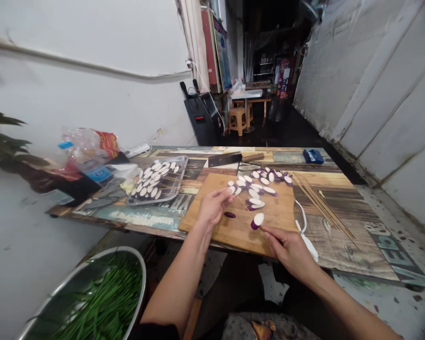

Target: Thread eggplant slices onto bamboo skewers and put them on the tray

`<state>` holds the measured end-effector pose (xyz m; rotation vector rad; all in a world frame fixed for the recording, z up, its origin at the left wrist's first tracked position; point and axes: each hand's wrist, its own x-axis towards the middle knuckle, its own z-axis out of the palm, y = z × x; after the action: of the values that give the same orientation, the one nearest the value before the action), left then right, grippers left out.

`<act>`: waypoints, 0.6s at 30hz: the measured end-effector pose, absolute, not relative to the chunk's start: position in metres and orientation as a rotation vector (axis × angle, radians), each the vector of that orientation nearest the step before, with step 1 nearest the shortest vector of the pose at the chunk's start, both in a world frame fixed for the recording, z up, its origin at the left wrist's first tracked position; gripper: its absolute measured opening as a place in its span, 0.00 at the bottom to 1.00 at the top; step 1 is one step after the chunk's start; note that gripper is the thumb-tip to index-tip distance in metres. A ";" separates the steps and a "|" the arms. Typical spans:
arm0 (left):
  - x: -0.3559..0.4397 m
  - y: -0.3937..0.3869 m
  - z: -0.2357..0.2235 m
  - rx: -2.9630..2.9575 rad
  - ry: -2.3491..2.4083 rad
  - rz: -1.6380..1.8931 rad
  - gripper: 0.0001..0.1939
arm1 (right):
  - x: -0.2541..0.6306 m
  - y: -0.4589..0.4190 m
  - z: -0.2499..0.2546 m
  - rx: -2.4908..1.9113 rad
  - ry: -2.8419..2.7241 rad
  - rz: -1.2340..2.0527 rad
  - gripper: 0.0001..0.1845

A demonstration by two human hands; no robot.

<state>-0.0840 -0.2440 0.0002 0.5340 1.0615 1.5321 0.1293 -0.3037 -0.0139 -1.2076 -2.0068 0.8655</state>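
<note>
My left hand (212,205) hovers over the wooden cutting board (233,226), fingers closed on a white eggplant slice near the pile of purple-skinned slices (260,184). My right hand (286,248) pinches the near end of a thin wooden skewer (242,203) at the board's front edge. One slice (257,220) is threaded on the skewer near my right fingers. A small purple end piece (230,215) lies loose on the board.
A metal tray (181,171) of skewered slices stands left of the board. A cleaver (230,159) lies behind it, loose skewers (318,203) to the right, a blue object (312,156) at the far corner. A bowl of green stalks (102,302) sits below left.
</note>
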 end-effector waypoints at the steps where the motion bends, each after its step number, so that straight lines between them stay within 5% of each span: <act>1: -0.084 -0.245 0.002 0.532 1.066 1.533 0.06 | 0.129 -0.303 -0.013 -1.199 -2.006 0.859 0.17; 18: -0.068 -0.259 0.019 0.515 1.053 1.522 0.08 | 0.124 -0.308 0.000 -1.206 -2.008 0.750 0.18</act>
<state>-0.0682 -0.2593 0.0190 0.5147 1.0534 1.5219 0.1239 -0.3076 0.0001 -1.2061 -2.0084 0.7497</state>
